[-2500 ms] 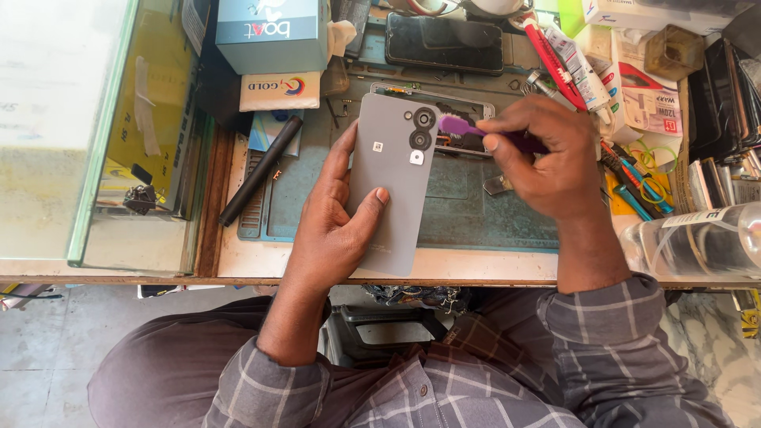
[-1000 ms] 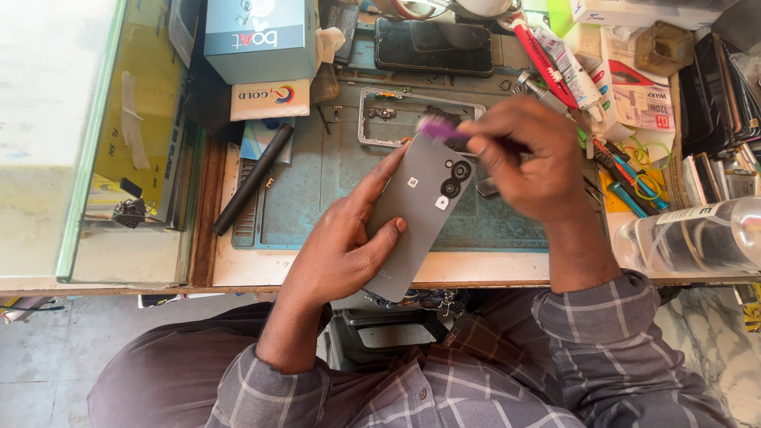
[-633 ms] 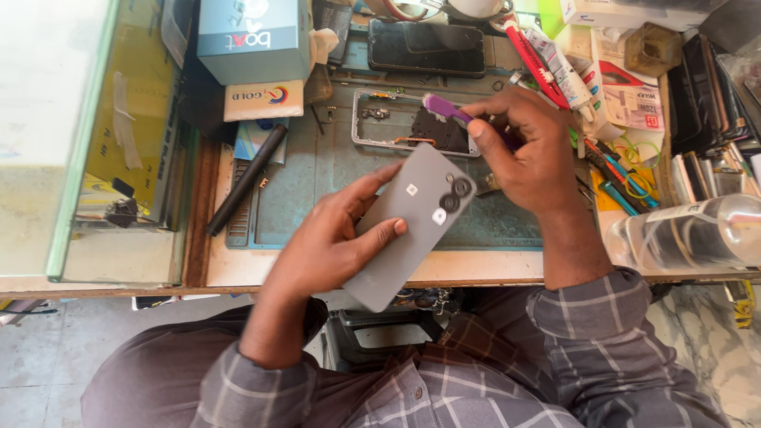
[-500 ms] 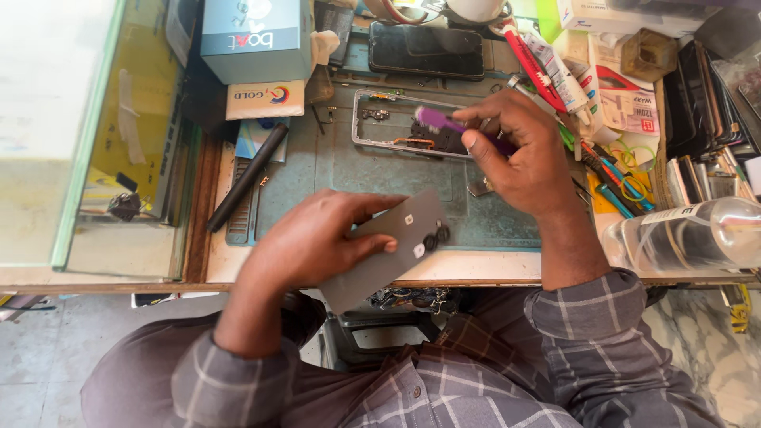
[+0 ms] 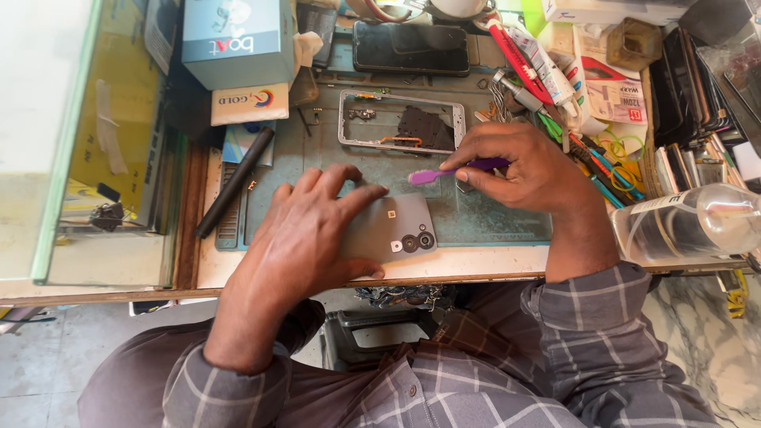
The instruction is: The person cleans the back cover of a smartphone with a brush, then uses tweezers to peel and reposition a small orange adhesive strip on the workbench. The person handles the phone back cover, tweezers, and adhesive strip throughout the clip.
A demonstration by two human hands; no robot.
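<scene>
A grey phone lies back-up on the green work mat, near the bench's front edge, its camera lenses toward the right. My left hand rests flat on its left part, fingers spread over it. My right hand is just right of it, pinching a purple brush whose head points left above the phone. Behind both hands lies an opened silver phone frame with exposed parts inside.
A black phone lies at the back. A blue box and a small white box stand back left, a black stick tool beside them. Tools, tubes and cables crowd the right. A clear plastic bottle lies front right.
The left hand held the grey phone up in the air, then lowered it flat onto the mat. The right hand with the purple brush drew off the phone and sits lower.
</scene>
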